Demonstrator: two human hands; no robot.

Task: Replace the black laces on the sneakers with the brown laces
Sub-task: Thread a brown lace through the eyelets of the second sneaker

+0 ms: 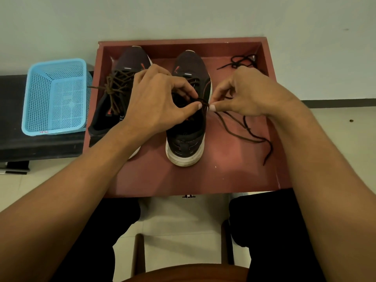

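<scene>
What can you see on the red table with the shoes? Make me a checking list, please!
Surface: red table, with a raised rim at the back and sides.
Job's things: first sneaker near the basket, knotted brown lace threaded through it; second sneaker being laced, loose brown lace trailing over the table; black lace bunched in the far right corner.
Clutter: blue basket on a dark bench beside the table.
Grips: left hand and right hand each pinch the loose brown lace over the second sneaker.
Cables: nothing seen.
Surroundings: pale wall, tiled floor, wooden seat edge below.
</scene>
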